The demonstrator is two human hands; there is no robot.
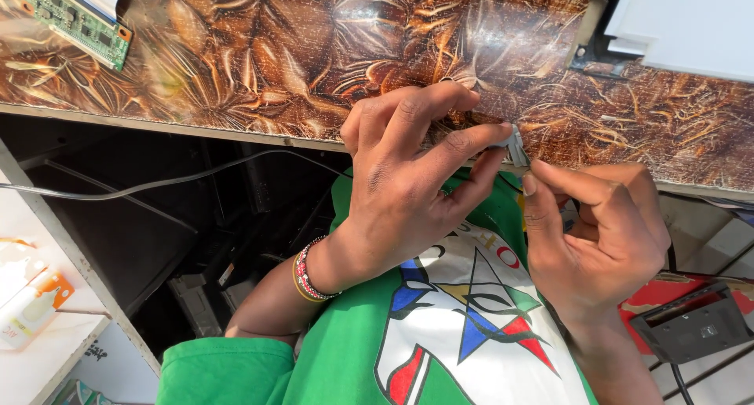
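Observation:
My left hand [416, 177] is raised at the front edge of a brown patterned tabletop [314, 51], with a beaded bracelet at its wrist. Its thumb and fingertips pinch a small silvery-white part [514, 144]. My right hand [601, 232] sits just to the right and lower, fingers curled, thumb and forefinger tips reaching toward that same part. Whether the right fingers touch it I cannot tell. Below both hands is my green shirt with a colourful print [463, 318].
A green circuit board [78, 20] lies at the table's far left corner. A white panel [691, 24] lies at the top right. A grey cable [157, 183] runs under the table edge. A black device [691, 322] rests on something red at the lower right.

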